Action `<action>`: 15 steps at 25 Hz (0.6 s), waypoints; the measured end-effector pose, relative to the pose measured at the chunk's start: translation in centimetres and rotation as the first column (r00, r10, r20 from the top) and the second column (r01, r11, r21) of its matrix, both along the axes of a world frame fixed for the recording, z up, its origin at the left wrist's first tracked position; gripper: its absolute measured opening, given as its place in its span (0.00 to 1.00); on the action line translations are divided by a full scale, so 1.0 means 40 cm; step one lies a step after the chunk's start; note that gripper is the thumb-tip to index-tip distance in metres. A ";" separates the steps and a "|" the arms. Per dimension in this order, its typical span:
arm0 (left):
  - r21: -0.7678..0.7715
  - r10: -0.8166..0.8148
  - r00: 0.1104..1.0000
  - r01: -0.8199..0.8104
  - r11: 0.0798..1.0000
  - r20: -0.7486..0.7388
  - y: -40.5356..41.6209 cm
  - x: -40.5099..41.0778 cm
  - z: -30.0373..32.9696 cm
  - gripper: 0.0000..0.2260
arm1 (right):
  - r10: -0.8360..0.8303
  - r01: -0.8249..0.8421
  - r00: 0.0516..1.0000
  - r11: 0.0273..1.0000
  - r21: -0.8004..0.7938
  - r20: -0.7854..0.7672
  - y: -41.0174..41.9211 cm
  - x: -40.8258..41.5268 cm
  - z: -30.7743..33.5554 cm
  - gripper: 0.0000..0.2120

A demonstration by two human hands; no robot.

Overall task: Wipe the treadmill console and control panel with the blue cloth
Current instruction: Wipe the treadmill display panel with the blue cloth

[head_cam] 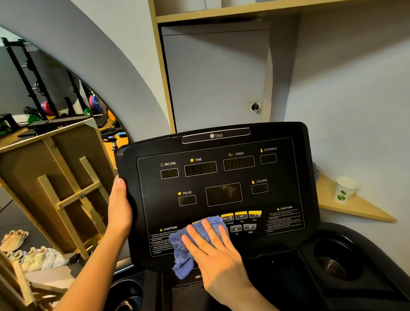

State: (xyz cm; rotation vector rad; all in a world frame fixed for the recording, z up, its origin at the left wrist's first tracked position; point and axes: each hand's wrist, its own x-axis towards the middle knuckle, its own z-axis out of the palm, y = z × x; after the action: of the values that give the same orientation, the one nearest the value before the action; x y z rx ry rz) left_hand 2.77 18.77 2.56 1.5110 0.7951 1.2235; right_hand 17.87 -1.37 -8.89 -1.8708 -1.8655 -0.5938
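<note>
1. Right hand [214, 255]: fingers spread flat, palm pressing the cloth [191, 242] against the lower left of the panel [220, 178]. This grip is not a pinch; the cloth is pinned between palm and panel face.
2. Cloth position: bunched under and to the left of the right hand, covering the left end of the yellow buttons [241, 215] and part of the left caution text [167, 239]. A loose tail hangs over the lower edge of the console [305, 159].
3. Left hand [120, 211]: closed around the console's left edge, thumb on the front face, steadying the unit. It holds no cloth.
4. Governing relation: the uncovered panel lies up and to the right of the cloth. The button row runs left to right, so its long axis points away from the right hand toward the right caution text [285, 219].
5. Judgement: the right hand is the nearer one and carries the cloth; the next pass probably runs rightward along the buttons, then upward across the displays [218, 165].
6. Risk, judged: pressure over the buttons may actuate them.
</note>
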 end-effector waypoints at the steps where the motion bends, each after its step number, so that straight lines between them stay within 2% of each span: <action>1: -0.008 -0.010 1.000 0.010 1.000 0.008 0.000 -0.001 0.000 0.16 | 0.004 -0.004 1.000 1.000 0.022 -0.026 -0.009 0.012 -0.008 0.24; 6: -0.047 -0.015 1.000 0.016 0.999 0.011 0.000 -0.003 0.001 0.21 | 0.013 -0.013 1.000 1.000 0.006 -0.028 -0.047 0.075 -0.036 0.28; 10: -0.080 -0.018 1.000 0.018 0.997 0.002 0.004 -0.005 0.001 0.26 | -0.017 0.017 1.000 0.998 -0.054 0.006 -0.079 0.124 -0.038 0.39; 11: -0.084 -0.018 1.000 0.019 0.996 0.003 0.003 -0.006 0.003 0.26 | -0.023 0.024 1.000 0.998 -0.062 0.018 -0.089 0.136 -0.037 0.40; 15: -0.069 0.009 1.000 -0.009 0.998 -0.001 -0.007 -0.003 0.010 0.19 | -0.032 0.034 0.999 0.998 -0.049 0.039 -0.123 0.191 -0.052 0.31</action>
State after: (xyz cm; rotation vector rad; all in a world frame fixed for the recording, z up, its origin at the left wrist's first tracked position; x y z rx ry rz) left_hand 2.64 18.49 2.98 1.4534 0.8365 1.1904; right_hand 25.53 -6.30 -10.96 -1.9380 -1.8931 -0.6029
